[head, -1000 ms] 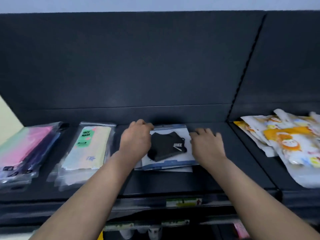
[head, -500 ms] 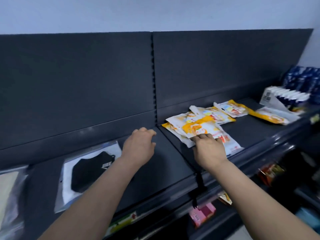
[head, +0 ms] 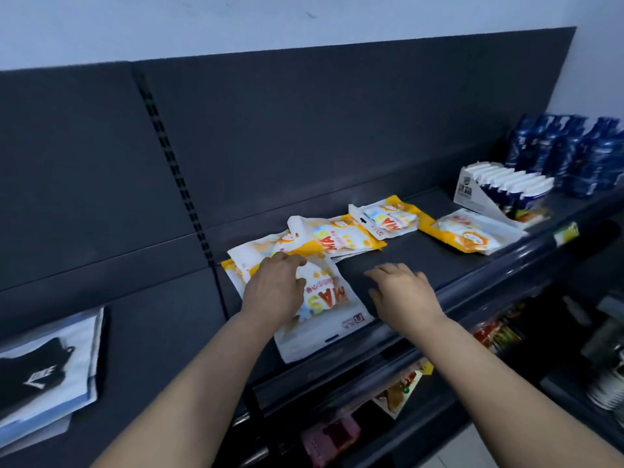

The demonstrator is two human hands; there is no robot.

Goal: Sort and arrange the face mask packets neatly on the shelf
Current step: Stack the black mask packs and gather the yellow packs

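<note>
Your left hand [head: 275, 288] half hides the nearest packet [head: 324, 309], fingers curled, seemingly pinching it. Your right hand [head: 403, 292] hovers beside, loosely spread; other packets [head: 337, 236] overlap beyond.

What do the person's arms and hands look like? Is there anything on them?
The left arm and the right arm are bare as far as the picture shows, with no sleeves in sight. The left hand and the right hand wear no gloves. I can see no watch, bracelet or ring on the wrists or fingers.
</note>
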